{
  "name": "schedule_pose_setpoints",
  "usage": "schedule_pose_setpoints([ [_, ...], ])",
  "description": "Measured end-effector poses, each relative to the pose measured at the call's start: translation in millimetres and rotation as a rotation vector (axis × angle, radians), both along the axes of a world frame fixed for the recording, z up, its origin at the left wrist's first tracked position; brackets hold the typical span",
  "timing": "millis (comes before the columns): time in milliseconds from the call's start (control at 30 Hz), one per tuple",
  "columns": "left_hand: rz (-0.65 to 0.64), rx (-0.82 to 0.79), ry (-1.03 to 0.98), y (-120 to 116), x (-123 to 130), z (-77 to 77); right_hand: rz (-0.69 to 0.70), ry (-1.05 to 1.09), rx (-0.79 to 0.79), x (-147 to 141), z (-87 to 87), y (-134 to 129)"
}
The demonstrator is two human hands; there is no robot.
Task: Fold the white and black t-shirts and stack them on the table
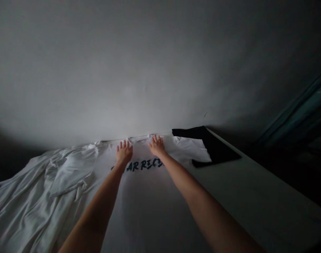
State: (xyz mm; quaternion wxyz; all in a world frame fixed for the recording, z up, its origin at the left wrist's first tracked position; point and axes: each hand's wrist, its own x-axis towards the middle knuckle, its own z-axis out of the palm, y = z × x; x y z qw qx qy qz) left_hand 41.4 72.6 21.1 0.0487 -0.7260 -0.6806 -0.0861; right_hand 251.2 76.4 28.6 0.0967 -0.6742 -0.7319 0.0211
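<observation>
A white T-shirt (149,196) with dark lettering across its chest lies spread on the table, its collar toward the wall. My left hand (124,153) lies open on the shirt, left of the collar, with its fingers apart. On the other side of the collar, my right hand (157,145) rests open near the shoulder, fingers spread. My forearms pass over the shirt and hide part of the lettering. The right sleeve lies partly over a black cloth (218,147).
Crumpled white fabric (36,196) covers the table's left side. A pale wall (139,70) rises behind the table (244,196). At the far right stands a dark bluish thing (305,112), too dim to make out.
</observation>
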Motion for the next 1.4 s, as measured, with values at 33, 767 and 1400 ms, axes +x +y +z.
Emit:
schedule_pose_setpoints([
  [33,-0.053,0.004,-0.028,-8.0,16.0,-3.0,0.124,0.034,0.015,-19.7,-4.9,-8.8],
  [767,0.023,-0.112,-0.077,-172.1,-1.4,0.7,-0.068,0.062,-0.005,-6.3,-14.9,-161.2],
  [1400,-0.015,-0.111,-0.074,-254.7,25.4,5.1,-0.015,0.116,-0.044,-29.1,-6.9,-248.2],
])
